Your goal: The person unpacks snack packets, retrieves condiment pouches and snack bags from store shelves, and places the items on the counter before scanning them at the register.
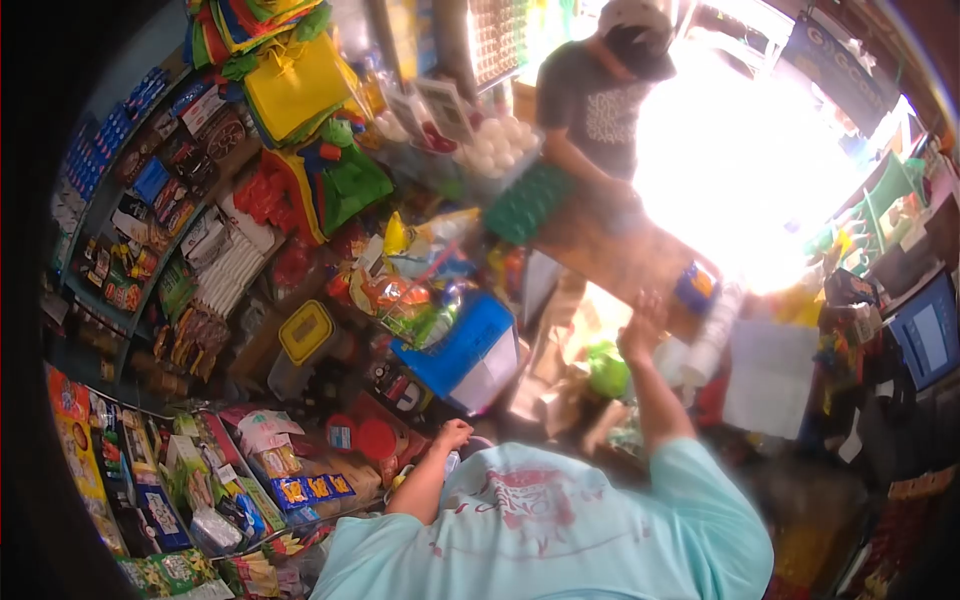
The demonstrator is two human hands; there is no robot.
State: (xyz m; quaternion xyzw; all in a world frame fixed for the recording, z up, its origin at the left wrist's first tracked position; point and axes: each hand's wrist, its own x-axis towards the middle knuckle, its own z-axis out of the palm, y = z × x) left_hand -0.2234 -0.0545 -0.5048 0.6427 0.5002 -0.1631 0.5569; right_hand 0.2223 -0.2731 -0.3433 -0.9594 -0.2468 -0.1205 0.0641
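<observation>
My right hand (645, 325) reaches forward to the near edge of the wooden counter (600, 240), its fingers stretched out and a little blurred. A blue and yellow pack (695, 287) is just right of it, beside a white roll (715, 335). My left hand (453, 435) is held low near my body with its fingers curled; what is inside them, if anything, is hidden. The red-lidded jar (375, 438) is to its left, and a blue box (462, 350) lies beyond it. A green bag (607, 370) is below my right hand.
Across the counter stands a person in a cap (600, 110), one arm over the green egg tray (528, 203). Eggs (497, 147) are beside it. Shelves of packaged goods (150, 200) line the left; a laptop (922, 330) is at the right.
</observation>
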